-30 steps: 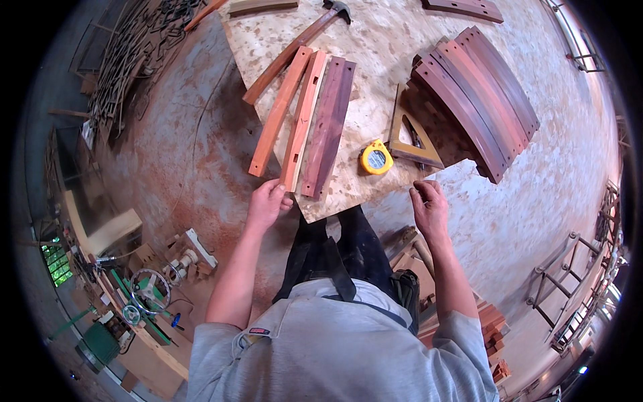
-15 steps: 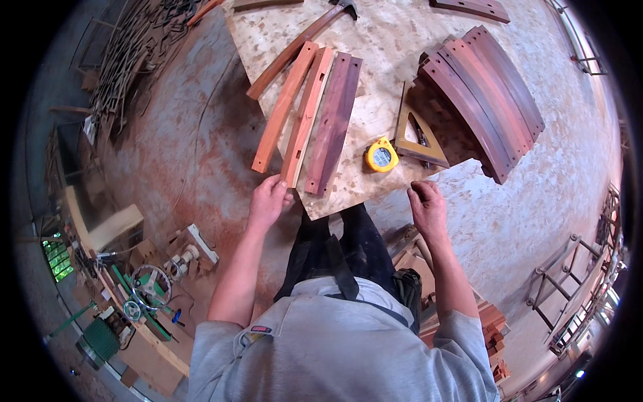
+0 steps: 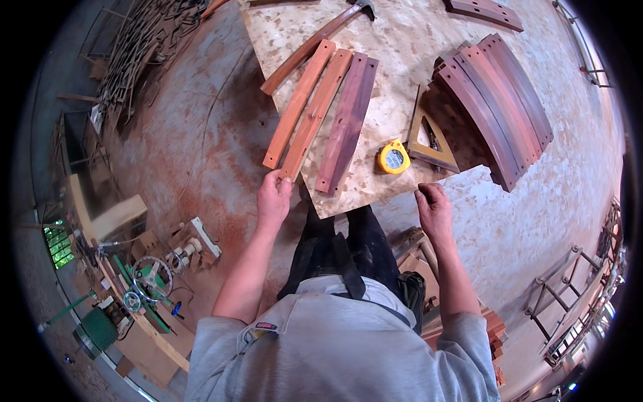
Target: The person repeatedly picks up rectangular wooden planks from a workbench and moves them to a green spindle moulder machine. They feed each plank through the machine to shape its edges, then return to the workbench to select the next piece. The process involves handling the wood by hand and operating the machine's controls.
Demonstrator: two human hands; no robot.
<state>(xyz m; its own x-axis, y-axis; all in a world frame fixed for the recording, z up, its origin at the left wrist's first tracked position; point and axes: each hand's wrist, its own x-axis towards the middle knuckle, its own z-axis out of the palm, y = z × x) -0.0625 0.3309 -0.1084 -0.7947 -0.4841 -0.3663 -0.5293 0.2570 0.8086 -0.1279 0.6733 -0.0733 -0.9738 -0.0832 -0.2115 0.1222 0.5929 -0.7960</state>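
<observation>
My left hand (image 3: 274, 200) pinches the near end of an orange-red wooden strip (image 3: 315, 115) with small holes in its upper face. The strip lies on the worktable (image 3: 387, 80) with its near end past the table's edge. To its left lies a similar strip (image 3: 299, 104); to its right, a pair of darker purple-brown strips (image 3: 347, 124) side by side. My right hand (image 3: 435, 209) hovers just off the table's near edge with fingers curled together; whether anything is in them is hidden. Nearest to it are a yellow tape measure (image 3: 393, 158) and a triangular square (image 3: 432, 149).
A claw hammer (image 3: 315, 47) lies beyond the strips. Curved, drilled slats (image 3: 499, 110) are stacked at the table's right, with another piece (image 3: 483, 12) behind. A green machine with a handwheel (image 3: 153, 278) stands at left; a metal frame (image 3: 561, 289) is on the right.
The strip in my left hand has rolled over, from a slotted side to a face with round holes. My right hand keeps its pose; the whole view has shifted slightly.
</observation>
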